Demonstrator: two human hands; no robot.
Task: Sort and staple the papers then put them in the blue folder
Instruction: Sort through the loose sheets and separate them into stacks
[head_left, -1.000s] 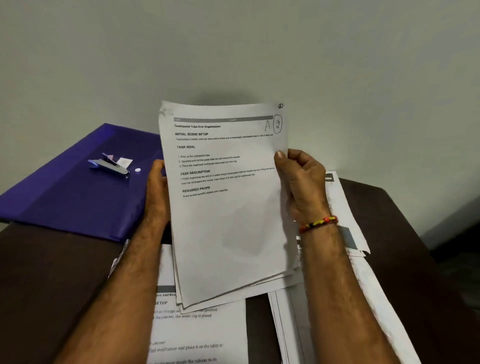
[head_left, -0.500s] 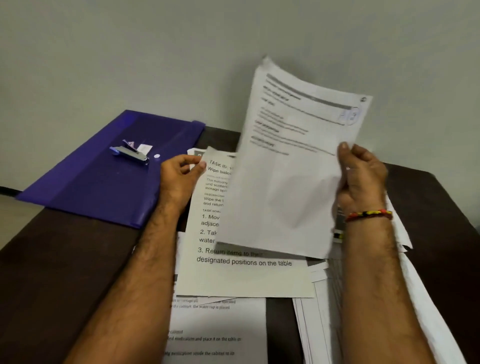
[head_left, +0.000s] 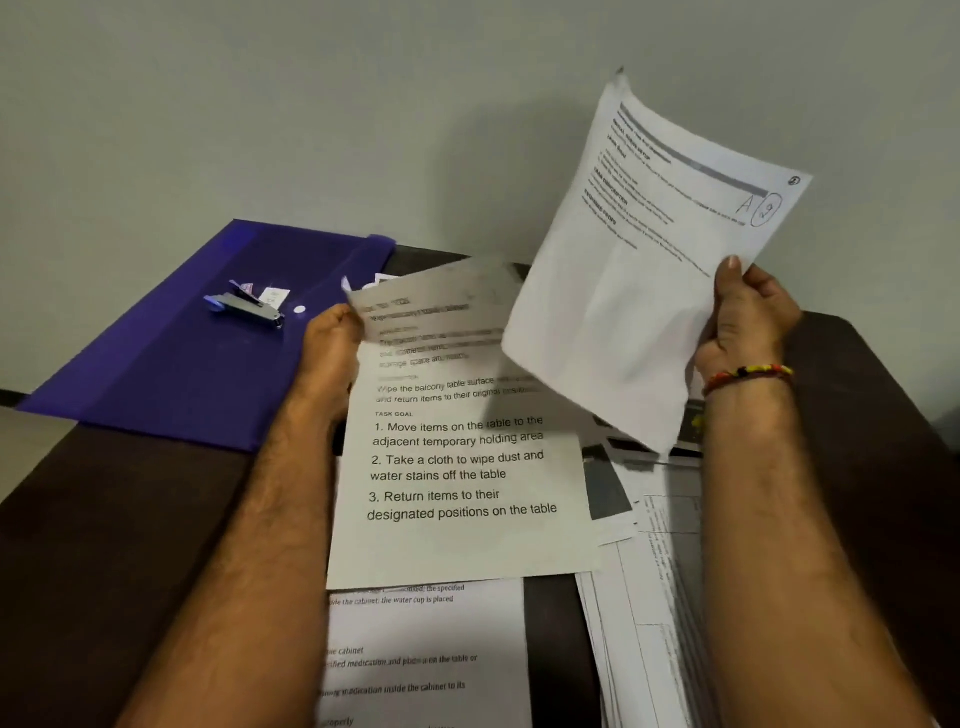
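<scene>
Here, seen from above, two bare forearms reach over a dark worktop (head_left: 130, 519). The right hand (head_left: 748, 317), a beaded bracelet (head_left: 748, 375) at its wrist, pinches one printed sheet (head_left: 639, 270) by its edge, lifted and tilted up to the right. The left hand (head_left: 330, 348) grips the upper left edge of a second sheet (head_left: 457, 467) listing numbered steps; its top is blurred. More papers (head_left: 654, 597) lie spread beneath. To the left, the blue folder (head_left: 171, 364) lies flat with a stapler (head_left: 244, 306) resting on it.
</scene>
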